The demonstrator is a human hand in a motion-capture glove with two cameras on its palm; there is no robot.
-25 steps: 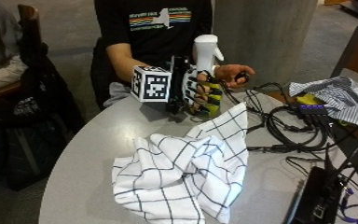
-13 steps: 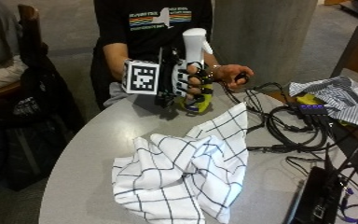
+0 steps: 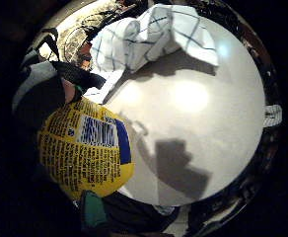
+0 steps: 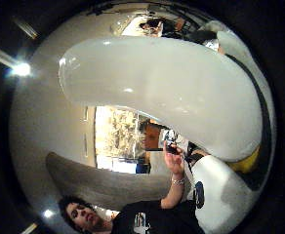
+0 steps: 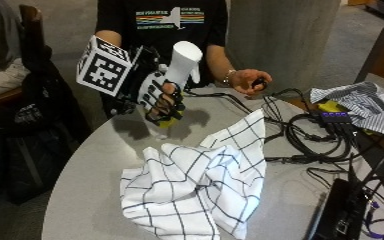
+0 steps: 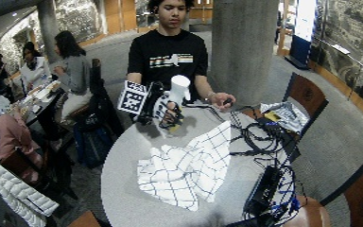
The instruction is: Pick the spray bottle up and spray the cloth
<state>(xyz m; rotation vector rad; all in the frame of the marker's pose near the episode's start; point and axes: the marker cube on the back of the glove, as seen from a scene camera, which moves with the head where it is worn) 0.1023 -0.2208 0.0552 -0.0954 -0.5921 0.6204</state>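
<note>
My gloved right hand grips the spray bottle in the air above the table's far left part. The bottle has a white spray head and a yellow label. A white cloth with a dark grid lies crumpled on the round grey table, below and to the right of the bottle. The bare left hand rests palm up at the table's far edge, holding a small dark object.
Black cables and a purple-lit box lie on the table's right side. A striped cloth sits at the far right, a black device at the front right. A concrete pillar stands behind the table.
My right hand has lifted the spray bottle higher and carried it left, tilting its head toward the cloth. The cloth has not moved.
</note>
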